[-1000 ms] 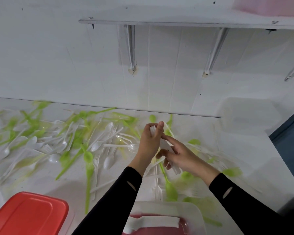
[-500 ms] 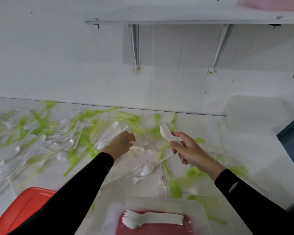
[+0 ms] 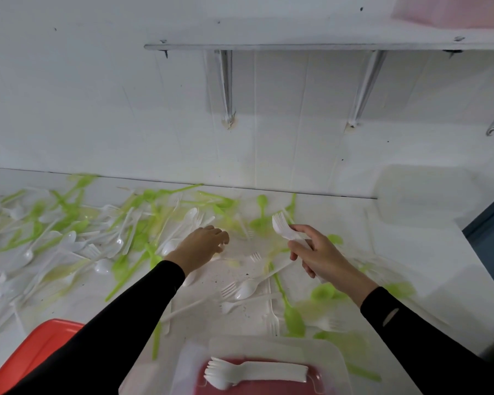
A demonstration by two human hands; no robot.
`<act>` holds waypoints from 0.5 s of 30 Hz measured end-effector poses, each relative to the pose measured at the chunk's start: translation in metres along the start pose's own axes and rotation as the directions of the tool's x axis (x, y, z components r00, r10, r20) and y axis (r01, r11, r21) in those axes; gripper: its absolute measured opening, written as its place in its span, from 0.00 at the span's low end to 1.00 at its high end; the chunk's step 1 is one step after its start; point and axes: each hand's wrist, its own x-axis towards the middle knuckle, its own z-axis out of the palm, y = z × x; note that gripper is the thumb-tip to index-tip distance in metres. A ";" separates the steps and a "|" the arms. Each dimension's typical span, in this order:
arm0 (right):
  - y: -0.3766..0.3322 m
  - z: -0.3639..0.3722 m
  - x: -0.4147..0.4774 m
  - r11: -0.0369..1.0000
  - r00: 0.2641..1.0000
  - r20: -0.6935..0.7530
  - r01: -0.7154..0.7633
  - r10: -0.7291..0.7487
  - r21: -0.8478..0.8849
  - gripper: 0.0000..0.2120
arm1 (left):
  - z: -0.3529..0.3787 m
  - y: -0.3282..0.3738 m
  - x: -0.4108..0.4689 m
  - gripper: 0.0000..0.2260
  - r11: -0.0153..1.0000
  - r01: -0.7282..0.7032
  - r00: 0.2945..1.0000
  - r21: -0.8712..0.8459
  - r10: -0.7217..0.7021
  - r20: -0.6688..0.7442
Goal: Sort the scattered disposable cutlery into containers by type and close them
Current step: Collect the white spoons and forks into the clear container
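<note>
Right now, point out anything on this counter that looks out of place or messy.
White and green cutlery lies jumbled together across the counter, forks, spoons and colours mixed. Dark specks dot the surface near the middle. Only the forks in the clear container lie neatly stacked.

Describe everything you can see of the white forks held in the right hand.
The white forks are a nested stack of thin, glossy plastic; the count is unclear. Their tines fan slightly and point up and away from the person. The handles run down into the right hand, which grips them; a white end shows below the hand. The stack is held above the counter and touches nothing else that can be seen.
</note>
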 end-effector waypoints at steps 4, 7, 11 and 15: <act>0.015 0.008 -0.001 0.911 0.991 0.071 0.128 -0.109 -0.392 0.24 | 0.001 -0.003 -0.001 0.08 0.999 -0.039 0.998 -0.018 0.040 0.055; 0.025 0.027 0.000 0.767 0.981 0.186 0.164 -0.059 -0.621 0.29 | -0.007 -0.003 -0.002 0.10 0.999 0.033 0.996 -0.043 -0.029 0.082; 0.031 0.040 -0.002 0.610 0.974 0.220 0.209 -0.057 -0.765 0.21 | -0.024 -0.002 0.002 0.09 0.937 0.202 0.971 -0.284 -0.230 -0.068; 0.040 0.040 -0.004 0.465 0.970 0.234 0.238 -0.068 -0.853 0.21 | -0.050 0.016 0.011 0.06 0.634 0.257 0.843 -0.729 -0.515 -0.151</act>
